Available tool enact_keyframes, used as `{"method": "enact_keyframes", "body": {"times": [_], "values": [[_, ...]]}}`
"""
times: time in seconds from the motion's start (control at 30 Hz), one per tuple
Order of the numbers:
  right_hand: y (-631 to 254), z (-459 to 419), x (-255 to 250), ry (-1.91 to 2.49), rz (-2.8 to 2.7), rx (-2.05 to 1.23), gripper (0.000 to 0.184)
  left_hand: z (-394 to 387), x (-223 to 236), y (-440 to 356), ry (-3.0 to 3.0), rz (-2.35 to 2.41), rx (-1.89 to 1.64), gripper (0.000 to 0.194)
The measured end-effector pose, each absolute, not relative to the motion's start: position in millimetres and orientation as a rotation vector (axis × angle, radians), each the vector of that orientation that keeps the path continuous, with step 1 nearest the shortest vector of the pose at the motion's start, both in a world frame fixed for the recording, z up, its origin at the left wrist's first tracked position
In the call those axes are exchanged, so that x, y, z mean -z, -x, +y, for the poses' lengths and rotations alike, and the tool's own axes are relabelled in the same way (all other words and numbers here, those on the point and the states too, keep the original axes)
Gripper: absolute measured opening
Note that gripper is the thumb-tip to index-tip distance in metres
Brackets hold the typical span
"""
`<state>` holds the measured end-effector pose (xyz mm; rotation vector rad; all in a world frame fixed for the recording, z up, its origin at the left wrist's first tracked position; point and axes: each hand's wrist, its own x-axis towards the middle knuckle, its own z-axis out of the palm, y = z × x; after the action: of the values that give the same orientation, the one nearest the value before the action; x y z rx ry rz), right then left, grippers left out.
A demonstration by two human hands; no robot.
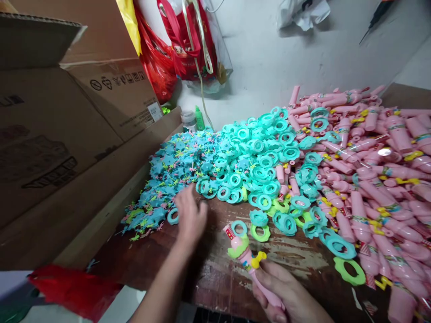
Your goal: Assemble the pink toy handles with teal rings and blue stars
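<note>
My right hand (286, 294) is closed round the handle of a pink toy wand (247, 258) with a yellow knob, a light green ring and a teal ring on its head, held upright over the wooden table (218, 278). My left hand (190, 217) reaches forward, palm down, to the edge of a heap of small blue star pieces (168, 179). Its fingers are blurred and partly hidden, so I cannot make out whether they hold anything. A loose teal ring (173, 216) lies just left of that hand.
A big heap of teal rings (256, 157) fills the table's middle, with a few light green rings (350, 271) in front. Pink wand bodies (377, 179) pile up on the right. Cardboard boxes (67, 116) wall off the left. Red bags (175, 45) hang behind.
</note>
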<state>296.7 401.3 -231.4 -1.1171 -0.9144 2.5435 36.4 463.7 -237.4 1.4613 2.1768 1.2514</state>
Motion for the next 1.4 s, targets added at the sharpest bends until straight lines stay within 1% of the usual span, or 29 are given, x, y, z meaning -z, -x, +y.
{"method": "enact_keyframes", "body": {"times": [0.03, 0.07, 0.17, 0.2, 0.27, 0.33, 0.43, 0.5, 0.53, 0.57, 0.63, 0.73, 0.77, 0.8, 0.87, 0.9, 0.93, 1.0, 1.07, 1.17, 1.2, 1.3, 1.4], "values": [[-298.9, 400.4, 234.0, 1.154, -0.963, -2.522, 0.063, 474.8, 240.3, -9.8, -1.641, 2.43, -1.066, 0.049], [-301.6, 399.3, 236.8, 1.197, -0.993, -2.496, 0.065, 484.1, 243.2, 15.5, -1.795, 2.545, -0.834, 0.046], [-310.6, 396.4, 246.5, 1.313, -1.057, -2.412, 0.067, 502.1, 246.5, 72.8, -1.906, 2.491, -0.675, 0.027], [-312.9, 395.5, 250.2, 1.333, -1.093, -2.376, 0.067, 505.7, 244.1, 83.9, -1.918, 2.459, -0.685, 0.026], [-315.8, 393.9, 257.8, 1.356, -1.172, -2.32, 0.068, 510.7, 232.7, 94.5, -1.943, 2.438, -0.743, 0.031], [-317.1, 392.9, 264.4, 1.385, -1.221, -2.277, 0.072, 512.3, 214.5, 91.2, -1.948, 2.461, -0.87, 0.034], [-320.1, 393.3, 268.5, 1.528, -1.273, -2.155, 0.083, 503.4, 189.3, 63.3, -1.929, 2.431, -1.265, 0.03], [-324.5, 394.2, 267.0, 1.62, -1.351, -2.047, 0.084, 488.9, 187.0, 32.7, -1.895, 2.33, -1.51, 0.029], [-327.2, 394.5, 265.3, 1.64, -1.399, -2.004, 0.083, 479.9, 192.5, 15.6, -1.881, 2.281, -1.561, 0.03], [-330.0, 394.5, 263.3, 1.638, -1.448, -1.973, 0.08, 470.6, 202.3, -1.6, -1.87, 2.242, -1.56, 0.032], [-335.1, 393.5, 259.2, 1.63, -1.532, -1.932, 0.076, 454.0, 231.0, -31.9, -1.937, 2.136, -1.401, 0.036], [-340.2, 389.9, 257.5, 1.717, -1.587, -1.875, 0.076, 443.8, 274.1, -55.1, -2.051, 1.951, -0.919, 0.043], [-341.2, 388.3, 258.6, 1.739, -1.593, -1.864, 0.077, 445.7, 283.1, -55.5, -2.004, 1.925, -0.854, 0.041], [-341.9, 386.7, 260.2, 1.751, -1.574, -1.853, 0.078, 449.9, 288.3, -52.7, -1.899, 1.929, -0.892, 0.038], [-342.7, 383.5, 263.5, 1.725, -1.465, -1.859, 0.08, 463.0, 288.2, -40.8, -1.505, 1.938, -1.228, 0.032], [-342.8, 381.9, 264.5, 1.714, -1.38, -1.865, 0.081, 470.4, 284.1, -33.5, -1.253, 1.881, -1.43, 0.034], [-342.8, 380.5, 264.8, 1.71, -1.293, -1.863, 0.081, 477.2, 278.4, -26.3, -1.023, 1.778, -1.595, 0.038], [-342.4, 378.2, 263.5, 1.706, -1.168, -1.854, 0.077, 487.4, 265.0, -14.2, -0.764, 1.604, -1.788, 0.048], [-342.1, 376.7, 261.8, 1.689, -1.139, -1.88, 0.073, 492.2, 252.1, -5.8, -0.924, 1.663, -1.787, 0.049], [-342.4, 376.1, 262.8, 1.665, -1.176, -1.922, 0.073, 495.6, 236.3, 3.7, -1.56, 1.945, -1.491, 0.046], [-342.6, 376.2, 264.1, 1.669, -1.198, -1.933, 0.073, 497.7, 232.4, 7.1, -1.704, 2.0, -1.46, 0.047], [-342.2, 376.8, 268.0, 1.685, -1.262, -1.947, 0.075, 508.3, 224.1, 19.4, -1.849, 2.113, -1.586, 0.052], [-341.1, 377.1, 268.3, 1.69, -1.314, -1.919, 0.078, 516.5, 215.0, 28.9, -1.876, 2.122, -1.534, 0.049]]}}
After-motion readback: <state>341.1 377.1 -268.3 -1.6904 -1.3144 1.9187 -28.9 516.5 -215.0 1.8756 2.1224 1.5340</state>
